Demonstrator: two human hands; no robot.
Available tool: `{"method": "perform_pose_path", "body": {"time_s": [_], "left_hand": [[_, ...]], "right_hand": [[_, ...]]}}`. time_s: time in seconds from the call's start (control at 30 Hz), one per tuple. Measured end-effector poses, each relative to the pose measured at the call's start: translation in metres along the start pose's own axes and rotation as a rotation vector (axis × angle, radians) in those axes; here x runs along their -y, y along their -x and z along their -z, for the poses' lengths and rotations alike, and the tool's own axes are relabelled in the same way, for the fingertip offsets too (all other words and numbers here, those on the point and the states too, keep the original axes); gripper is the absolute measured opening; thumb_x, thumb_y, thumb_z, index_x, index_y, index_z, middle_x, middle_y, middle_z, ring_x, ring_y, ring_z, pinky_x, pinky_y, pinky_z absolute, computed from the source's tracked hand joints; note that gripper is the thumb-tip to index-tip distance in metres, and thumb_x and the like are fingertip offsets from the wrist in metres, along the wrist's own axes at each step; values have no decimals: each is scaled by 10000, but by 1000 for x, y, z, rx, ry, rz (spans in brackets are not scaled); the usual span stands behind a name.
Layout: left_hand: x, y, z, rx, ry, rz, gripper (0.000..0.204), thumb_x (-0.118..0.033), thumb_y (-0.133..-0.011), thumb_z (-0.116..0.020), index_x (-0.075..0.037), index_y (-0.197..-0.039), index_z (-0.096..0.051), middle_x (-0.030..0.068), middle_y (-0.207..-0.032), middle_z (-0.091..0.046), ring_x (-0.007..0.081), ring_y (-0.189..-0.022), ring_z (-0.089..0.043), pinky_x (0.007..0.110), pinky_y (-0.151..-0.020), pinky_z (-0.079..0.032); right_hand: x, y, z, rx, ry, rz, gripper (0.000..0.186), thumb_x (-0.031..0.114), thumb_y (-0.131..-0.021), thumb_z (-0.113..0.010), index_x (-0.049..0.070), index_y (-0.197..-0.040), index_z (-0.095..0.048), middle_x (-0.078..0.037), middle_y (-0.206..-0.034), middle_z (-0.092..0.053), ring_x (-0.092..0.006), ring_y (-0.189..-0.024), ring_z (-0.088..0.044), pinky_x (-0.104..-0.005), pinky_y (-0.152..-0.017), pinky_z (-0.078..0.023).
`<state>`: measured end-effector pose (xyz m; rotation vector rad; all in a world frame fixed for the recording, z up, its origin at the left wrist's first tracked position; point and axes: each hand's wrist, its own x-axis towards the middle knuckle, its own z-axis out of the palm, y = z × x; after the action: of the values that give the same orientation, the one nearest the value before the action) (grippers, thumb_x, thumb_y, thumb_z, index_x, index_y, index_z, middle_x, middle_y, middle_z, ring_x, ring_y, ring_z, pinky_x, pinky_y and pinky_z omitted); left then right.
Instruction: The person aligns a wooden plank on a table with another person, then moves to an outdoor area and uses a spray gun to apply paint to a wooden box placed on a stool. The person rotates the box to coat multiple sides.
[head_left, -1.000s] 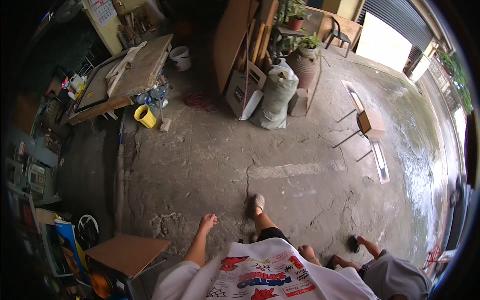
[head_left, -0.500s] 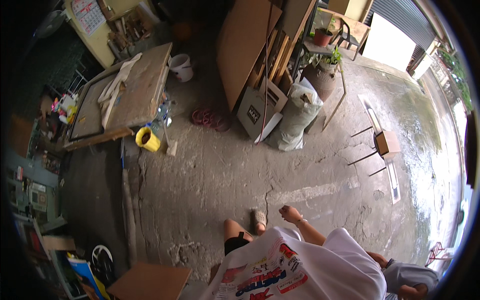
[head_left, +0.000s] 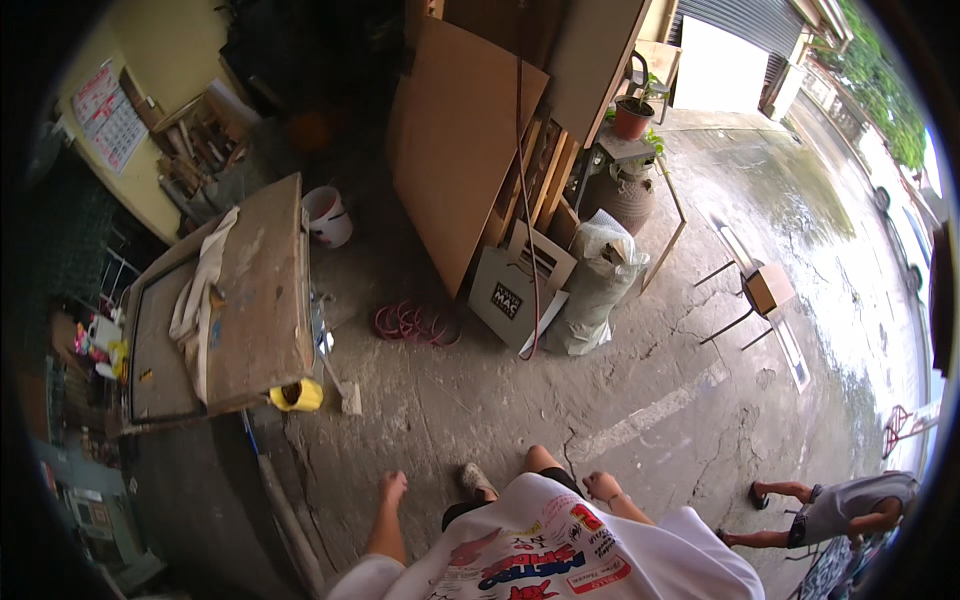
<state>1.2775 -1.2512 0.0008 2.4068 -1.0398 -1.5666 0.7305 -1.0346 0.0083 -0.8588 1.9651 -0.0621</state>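
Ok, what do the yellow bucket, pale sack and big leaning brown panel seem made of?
Yellow bucket: probably plastic, bright and evenly coloured. Pale sack: likely thin plastic, woven or sheet, given its creases and slight sheen. Brown panel: apparently plywood or fibreboard, flat, matte and straight-edged; which, I can't tell.

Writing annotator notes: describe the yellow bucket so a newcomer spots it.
Find the large worn tabletop at left. Just off its near right corner sits the yellow bucket. Bright yellow sets it apart from the white bucket by the far right corner.
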Motion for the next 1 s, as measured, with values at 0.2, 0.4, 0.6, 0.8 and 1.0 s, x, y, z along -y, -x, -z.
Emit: {"method": "perform_pose_path", "body": {"time_s": [0.2,0.4,0.6,0.8,1.0], "left_hand": [[-202,-118,17,-129,218,-345,307,-256,-1012,-574,-80,-762,-601,15,-676,-598,136,-565,-550,327,-500,-415],[-479,-129,-71,-271,-243,-1001,375,-321,-985,-612,41,-888,-613,260,-905,-637,398,-866,-638,496,-797,-482],[-821,-85,-106,-271,241,-1469,520,-495,-1037,-595,22,-1044,-542,176,-950,-650,342,-909,-650,476,-821,-512],[-1116,38,-109,-116,349,-1609,686,-514,-998,-640,109,-1268,-537,321,-1239,-629,411,-1158,-638,465,-975,-507],[-1258,73,-91,-293,438,-1803,663,-503,-982,-656,108,-1225,-568,295,-1120,-693,450,-1114,-674,498,-969,-514]], "right_hand": [[-6,-15,-41,-58,-137,-80,460,450,-943,-600,49,-1089,-772,-265,-1062,-739,-434,-1036,-716,-488,-935,-566],[-43,-98,-66,-171,-337,-217,433,418,-945,-639,47,-1124,-771,-247,-1106,-746,-385,-1065,-724,-442,-955,-559],[90,-94,87,-395,-926,-243,287,254,-989,-606,-16,-960,-696,-123,-736,-711,-194,-623,-697,-324,-558,-527],[119,-94,92,-605,-1043,-356,273,202,-1022,-584,-50,-956,-668,-141,-735,-695,-207,-565,-666,-346,-505,-552],[192,-68,22,-458,-1021,-505,326,248,-994,-640,-66,-1013,-722,-157,-802,-738,-221,-693,-717,-363,-598,-564]]}}
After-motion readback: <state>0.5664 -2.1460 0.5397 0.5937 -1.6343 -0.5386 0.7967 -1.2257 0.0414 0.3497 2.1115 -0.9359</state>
